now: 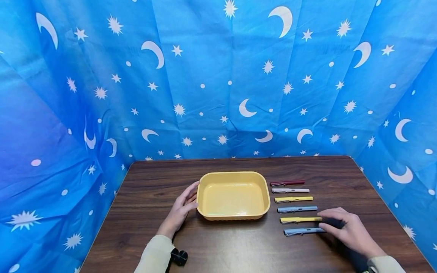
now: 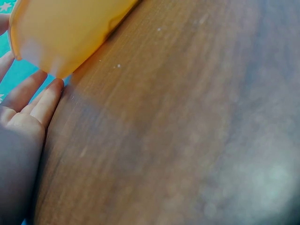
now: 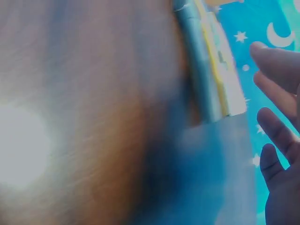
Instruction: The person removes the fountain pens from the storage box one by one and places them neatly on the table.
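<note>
A yellow rectangular tray (image 1: 233, 217) stands at the middle of the table. My left hand (image 1: 180, 207) rests its fingertips against the tray's left side; the left wrist view shows the straight fingers (image 2: 49, 101) at the tray's outer wall. Right of the tray, several capped pens with clips lie in a column: a dark red pen (image 1: 288, 182), a white pen (image 1: 291, 190), a yellow pen (image 1: 295, 199), a light blue pen (image 1: 298, 209), another yellow pen (image 1: 297, 220) and another light blue pen (image 1: 302, 231). My right hand (image 1: 349, 229) hovers at the right ends of the nearest two, fingers apart, holding nothing.
The dark brown wooden table (image 1: 153, 182) has its far edge close to a blue cloth (image 1: 211, 94) with white moons and stars, which also hangs at both sides. A small black object (image 1: 179, 257) is beside the left sleeve (image 1: 155, 254).
</note>
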Available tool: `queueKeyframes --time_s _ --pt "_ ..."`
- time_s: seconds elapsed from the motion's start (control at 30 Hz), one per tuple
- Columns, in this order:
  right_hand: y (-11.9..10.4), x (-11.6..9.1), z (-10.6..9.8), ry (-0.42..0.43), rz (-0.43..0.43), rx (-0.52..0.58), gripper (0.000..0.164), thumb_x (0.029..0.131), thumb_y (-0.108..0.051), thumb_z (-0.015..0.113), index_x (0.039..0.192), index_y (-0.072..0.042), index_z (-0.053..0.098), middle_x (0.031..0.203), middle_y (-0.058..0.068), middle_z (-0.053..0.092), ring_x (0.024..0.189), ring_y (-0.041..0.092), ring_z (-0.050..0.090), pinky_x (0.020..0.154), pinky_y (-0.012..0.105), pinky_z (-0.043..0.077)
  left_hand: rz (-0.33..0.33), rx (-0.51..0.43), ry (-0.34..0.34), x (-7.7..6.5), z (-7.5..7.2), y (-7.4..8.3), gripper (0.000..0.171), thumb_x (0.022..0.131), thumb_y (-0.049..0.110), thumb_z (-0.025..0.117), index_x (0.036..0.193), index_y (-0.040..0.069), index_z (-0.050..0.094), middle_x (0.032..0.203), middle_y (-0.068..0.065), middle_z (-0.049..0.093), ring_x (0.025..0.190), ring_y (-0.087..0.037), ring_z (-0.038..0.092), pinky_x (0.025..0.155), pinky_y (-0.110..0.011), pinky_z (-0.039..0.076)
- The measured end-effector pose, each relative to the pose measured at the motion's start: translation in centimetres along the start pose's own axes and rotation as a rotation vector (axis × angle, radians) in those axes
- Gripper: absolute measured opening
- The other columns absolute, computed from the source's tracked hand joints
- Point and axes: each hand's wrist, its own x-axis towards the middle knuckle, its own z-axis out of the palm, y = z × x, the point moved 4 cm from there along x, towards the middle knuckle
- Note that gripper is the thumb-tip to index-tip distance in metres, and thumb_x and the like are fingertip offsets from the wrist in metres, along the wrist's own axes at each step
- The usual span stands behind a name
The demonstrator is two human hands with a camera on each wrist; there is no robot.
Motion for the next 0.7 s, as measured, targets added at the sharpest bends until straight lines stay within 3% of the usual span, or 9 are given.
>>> queueKeyframes --time_s 0.13,0.23,0.3,0.53,0.7 --pt "-0.9 1.4 -0.6 -0.046 0.117 0.072 0.034 0.090 -0.024 0.084 0.123 -0.017 0.079 0.117 0.003 0.077 0.094 0.004 0.065 0.072 0.024 0.056 -0.011 0.004 0.001 -0.1 0.0 0.1 0.070 0.101 0.002 0.060 0.164 0.001 0.029 0.162 -0.033 0.035 0.141 -0.014 0.050 0.112 -0.023 0.045" --pt "-1.6 2.5 -0.9 -0.050 0.147 0.150 0.038 0.093 -0.024 0.081 0.129 -0.011 0.075 0.120 0.012 0.076 0.086 0.007 0.066 0.068 0.026 0.056 -0.021 0.007 0.001 -0.1 0.0 0.1 0.070 0.102 0.003 0.060 0.165 0.002 0.029 0.163 -0.031 0.035 0.143 -0.017 0.048 0.113 -0.023 0.045" --pt "-2.2 3.4 -0.9 -0.041 0.140 0.186 0.039 0.094 -0.022 0.080 0.131 -0.010 0.074 0.121 0.014 0.076 0.086 0.008 0.067 0.069 0.026 0.056 -0.022 0.006 0.001 -0.1 0.0 0.2 0.070 0.102 0.003 0.060 0.165 0.002 0.029 0.163 -0.031 0.035 0.145 -0.021 0.047 0.113 -0.023 0.044" --pt "-5.4 6.9 -0.3 -0.066 0.054 0.288 0.042 0.097 -0.019 0.077 0.138 -0.015 0.069 0.125 0.002 0.076 0.096 0.011 0.068 0.075 0.026 0.056 -0.042 0.017 0.013 -0.1 0.0 0.3 0.070 0.101 0.002 0.059 0.165 0.003 0.030 0.164 -0.030 0.035 0.149 -0.046 0.036 0.113 -0.021 0.044" --pt "-8.1 9.6 0.8 -0.128 0.024 0.345 0.045 0.097 -0.023 0.078 0.140 -0.019 0.068 0.132 0.006 0.073 0.102 0.013 0.068 0.079 0.027 0.057 -0.050 0.021 0.020 -0.1 0.0 0.3 0.070 0.101 0.001 0.059 0.165 0.004 0.030 0.164 -0.029 0.035 0.150 -0.049 0.034 0.113 -0.021 0.043"
